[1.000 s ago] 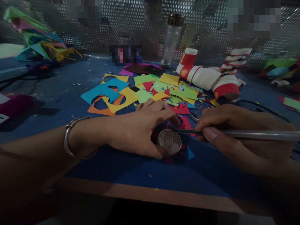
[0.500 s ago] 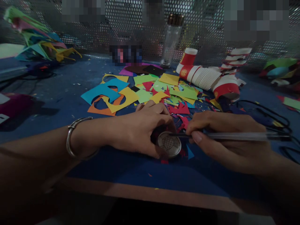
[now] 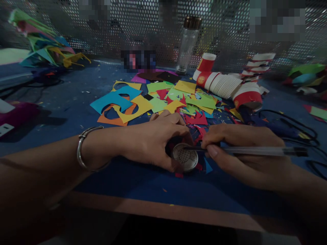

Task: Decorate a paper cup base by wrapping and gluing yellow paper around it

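My left hand point(image 3: 163, 139), a silver bangle on its wrist, curls its thumb and fingers round a small paper cup that seems upturned. The cup's round pale base point(image 3: 186, 158) faces up and bears a dark drawn grid with lines around it; its sides are mostly hidden by the hand and shadow. Between thumb and fingers, my right hand point(image 3: 237, 149) grips a pen point(image 3: 255, 150) with a clear barrel. The pen lies nearly level, and its dark tip meets the upper part of the base. Beside the cup is a blue paper scrap point(image 3: 208, 165).
Cut coloured paper point(image 3: 138, 107) and red scraps point(image 3: 195, 119) lie beyond my hands. Behind them stand a clear bottle point(image 3: 187, 47) and joined red-and-white paper cups point(image 3: 222, 85). A black cable point(image 3: 293, 119) loops at right; a purple-and-white object point(image 3: 15, 117) sits at left.
The pen's rear end has dropped slightly and shifted left with my right hand, and more dark lines show on the cup base. My left hand keeps its hold. The whole view has shifted slightly.
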`<state>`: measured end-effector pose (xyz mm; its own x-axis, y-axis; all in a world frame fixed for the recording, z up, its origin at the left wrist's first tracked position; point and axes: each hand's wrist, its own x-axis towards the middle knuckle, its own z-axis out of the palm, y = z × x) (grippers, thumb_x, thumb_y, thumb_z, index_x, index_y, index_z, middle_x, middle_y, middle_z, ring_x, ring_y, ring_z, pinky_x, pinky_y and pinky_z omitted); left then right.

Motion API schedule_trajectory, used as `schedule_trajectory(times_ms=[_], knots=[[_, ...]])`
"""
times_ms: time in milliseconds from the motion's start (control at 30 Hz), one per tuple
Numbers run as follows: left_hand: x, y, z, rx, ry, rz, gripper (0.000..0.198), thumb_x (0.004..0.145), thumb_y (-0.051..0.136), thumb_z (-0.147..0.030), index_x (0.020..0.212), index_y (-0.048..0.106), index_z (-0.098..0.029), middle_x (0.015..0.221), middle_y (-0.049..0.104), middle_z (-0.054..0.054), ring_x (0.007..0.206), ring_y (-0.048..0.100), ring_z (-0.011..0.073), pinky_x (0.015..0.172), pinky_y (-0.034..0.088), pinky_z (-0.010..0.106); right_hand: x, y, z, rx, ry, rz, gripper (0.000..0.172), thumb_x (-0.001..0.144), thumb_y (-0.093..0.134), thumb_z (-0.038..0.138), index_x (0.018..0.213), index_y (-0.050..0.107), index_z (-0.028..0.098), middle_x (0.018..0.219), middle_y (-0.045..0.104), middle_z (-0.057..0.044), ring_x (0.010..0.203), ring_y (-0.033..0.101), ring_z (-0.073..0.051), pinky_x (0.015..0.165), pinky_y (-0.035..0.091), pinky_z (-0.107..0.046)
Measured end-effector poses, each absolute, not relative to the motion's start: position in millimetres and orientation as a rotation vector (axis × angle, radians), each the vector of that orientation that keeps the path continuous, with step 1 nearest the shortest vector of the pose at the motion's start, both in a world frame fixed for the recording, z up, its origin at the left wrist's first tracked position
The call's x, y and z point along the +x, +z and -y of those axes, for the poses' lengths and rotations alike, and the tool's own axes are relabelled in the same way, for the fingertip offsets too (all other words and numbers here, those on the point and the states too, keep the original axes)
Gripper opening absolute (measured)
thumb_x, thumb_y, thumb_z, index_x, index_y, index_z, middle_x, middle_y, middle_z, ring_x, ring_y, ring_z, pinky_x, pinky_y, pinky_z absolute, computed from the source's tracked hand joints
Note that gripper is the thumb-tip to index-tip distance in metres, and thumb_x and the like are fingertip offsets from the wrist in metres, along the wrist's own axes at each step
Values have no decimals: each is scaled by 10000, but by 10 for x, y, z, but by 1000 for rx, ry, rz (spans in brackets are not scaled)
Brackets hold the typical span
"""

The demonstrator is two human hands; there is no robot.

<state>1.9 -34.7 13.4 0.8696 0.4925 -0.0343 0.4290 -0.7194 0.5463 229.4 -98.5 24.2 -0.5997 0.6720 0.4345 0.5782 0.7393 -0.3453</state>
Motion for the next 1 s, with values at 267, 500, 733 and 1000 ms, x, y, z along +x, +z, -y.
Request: schedule_trajectory(times_ms=[267, 500, 733, 1000], knots=[[21, 122, 343, 2474, 144, -667, 495, 720, 860, -483, 1127, 704, -247, 1211, 565, 81, 1161, 495, 310, 996, 428, 431, 2317, 147, 963, -919, 207, 2338, 120, 879, 571, 152, 839, 651, 231, 674, 706, 32, 549, 636, -108, 548, 465, -227], [15, 136, 333, 2475, 132, -655, 465, 732, 856, -501, 1078, 710, -227, 1191, 579, 81, 1139, 508, 303, 979, 420, 423, 2309, 115, 977, -942, 203, 2336, 127, 890, 569, 179, 853, 661, 258, 681, 712, 23, 560, 650, -142, 557, 481, -263], [12, 139, 338, 2492, 139, -655, 456, 741, 855, -492, 1085, 706, -233, 1196, 582, 79, 1147, 506, 298, 981, 405, 420, 2277, 201, 990, -941, 174, 2387, 152, 892, 545, 153, 840, 644, 255, 676, 721, 17, 558, 657, -145, 557, 503, -260], [0, 113, 321, 2486, 154, -631, 475, 739, 852, -502, 1102, 703, -236, 1192, 576, 84, 1140, 500, 300, 994, 404, 437, 2270, 229, 990, -940, 160, 2389, 162, 885, 537, 147, 825, 647, 249, 665, 715, 13, 558, 661, -149, 542, 497, -261]])
